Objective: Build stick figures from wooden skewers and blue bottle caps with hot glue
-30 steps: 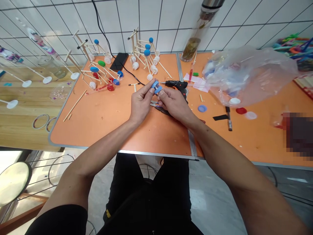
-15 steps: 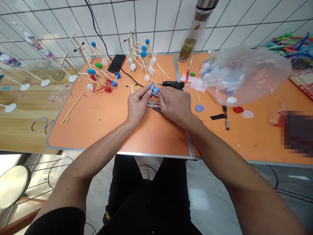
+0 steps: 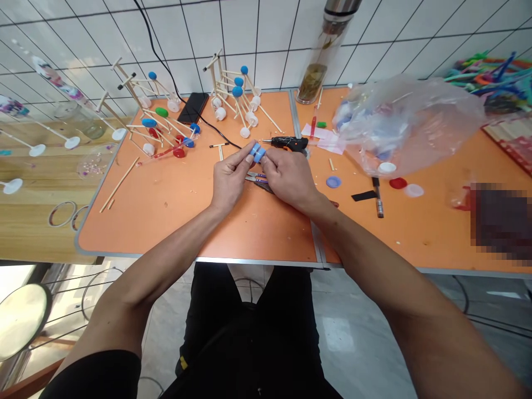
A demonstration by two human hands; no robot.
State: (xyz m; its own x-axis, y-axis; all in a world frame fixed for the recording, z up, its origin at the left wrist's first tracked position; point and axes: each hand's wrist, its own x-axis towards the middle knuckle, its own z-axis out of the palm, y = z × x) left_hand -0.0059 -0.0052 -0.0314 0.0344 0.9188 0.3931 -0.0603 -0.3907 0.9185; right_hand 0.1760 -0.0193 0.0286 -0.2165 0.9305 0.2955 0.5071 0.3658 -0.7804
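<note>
Two blue bottle caps (image 3: pixel 257 152) meet face to face between my hands, above the orange table (image 3: pixel 178 233). My left hand (image 3: pixel 228 180) pinches the left cap between thumb and fingers. On the other side, my right hand (image 3: pixel 291 176) is closed on the right cap, its fingertips partly hidden behind the knuckles. Just behind the right hand lies a black hot glue gun (image 3: pixel 291 144). Beneath the hands, small scissors or pliers (image 3: pixel 256 177) with purple handles are partly covered. A small T-shaped stick piece (image 3: pixel 220 149) lies beyond the left hand.
Stick-and-cap models (image 3: pixel 233 94) stand at the back, near a phone (image 3: pixel 193 108) and black cable. A tall glass bottle (image 3: pixel 313 77) stands by the tiled wall. To the right are a plastic bag (image 3: pixel 415 122), a loose blue cap (image 3: pixel 333 182) and a marker (image 3: pixel 379 205).
The two blue caps have come closer together, the gap between them now narrower. Both hands keep their grip. The whole view has shifted slightly.
</note>
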